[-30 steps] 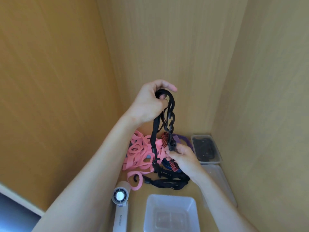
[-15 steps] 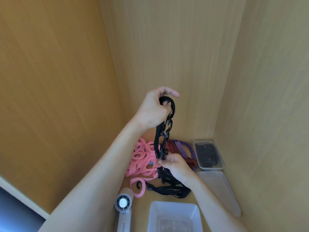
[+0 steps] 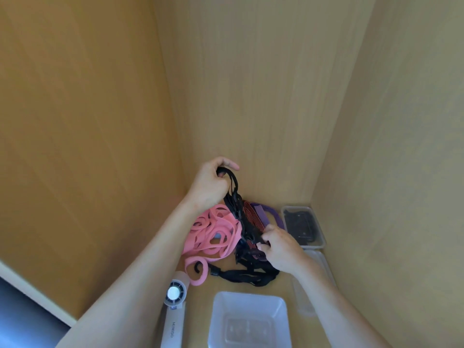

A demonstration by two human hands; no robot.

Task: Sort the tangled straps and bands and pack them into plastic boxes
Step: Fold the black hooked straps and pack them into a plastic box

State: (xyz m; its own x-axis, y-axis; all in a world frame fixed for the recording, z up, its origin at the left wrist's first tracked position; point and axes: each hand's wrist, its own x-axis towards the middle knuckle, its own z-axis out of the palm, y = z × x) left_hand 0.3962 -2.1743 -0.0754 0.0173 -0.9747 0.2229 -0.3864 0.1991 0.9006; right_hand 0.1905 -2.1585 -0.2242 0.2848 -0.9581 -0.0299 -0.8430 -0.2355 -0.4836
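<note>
Wood panels (image 3: pixel 251 96) close in a cupboard bay on three sides, and everything lies on its floor (image 3: pixel 198 305). An empty translucent plastic box (image 3: pixel 251 301) sits nearest the camera, and a heap of pink bands (image 3: pixel 216 234) spreads against the left wall. A smaller clear box (image 3: pixel 318 232) in the far right corner already holds dark straps, with a clear lid (image 3: pixel 324 264) lying just in front of it. A white handheld fan (image 3: pixel 174 293) lies left of the empty box. The left hand (image 3: pixel 211 187) is curled round the top loop of the black strap (image 3: pixel 234 197), holding it above the heap. The right hand (image 3: pixel 281 247) pinches the same strap lower down, where it meets a red-and-black striped band (image 3: pixel 251 214) and a purple band (image 3: pixel 271 213). Compared with a second ago, the two hands are closer together, and the length between them has gone from an open chain of loops to a slack, bunched cord. The strap's tail is still snarled on the floor, so it looks only partly freed and packing it seems some way off.
</note>
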